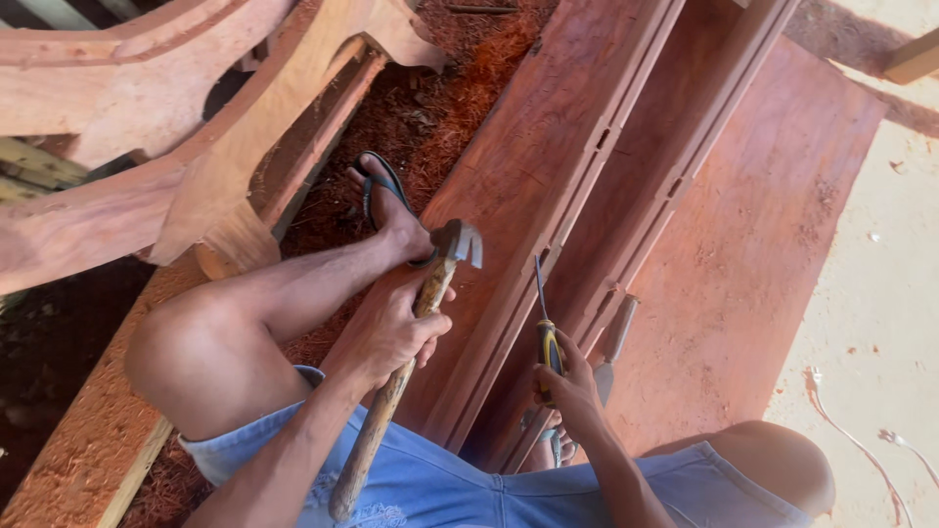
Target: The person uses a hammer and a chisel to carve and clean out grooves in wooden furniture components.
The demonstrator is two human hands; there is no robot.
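Fig.: view down over my knees, outdoor wood shop. Ground at right is pale sandy dirt (pixel 880 293); at left and centre it's covered w/ reddish sawdust (pixel 430 117). A wide reddish board (pixel 753 244) lies flat under the work. On it rest long red-brown frame timbers (pixel 548 166) w/ grooves and small rectangular mortise slots along the edges, running from bottom centre to top right. Curved, carved pale-wood pieces (pixel 196 147) are stacked at upper left. My foot in a dark sandal (pixel 386 196) is planted on the sawdust beside the timber; blue denim shorts (pixel 469 489) at bottom.

Hammer (pixel 421 332): long worn wooden handle, brownish and scuffed, grey metal claw head at top, head sitting just above the timber near my foot. My left hand (pixel 391 332) has a full closed grip round the handle, approx. a third down from the head; handle end extends past my lap.

Chisel (pixel 546 332): thin dark blade, yellow-and-black handle, held upright-ish w/ tip pointing up along the groove between the two timbers. My right hand (pixel 572 391) has a closed grip round its handle, low down.

A 2nd chisel (pixel 614 342), wooden handle and flat steel blade, lies loose on the timber just beside my right hand, not touched.
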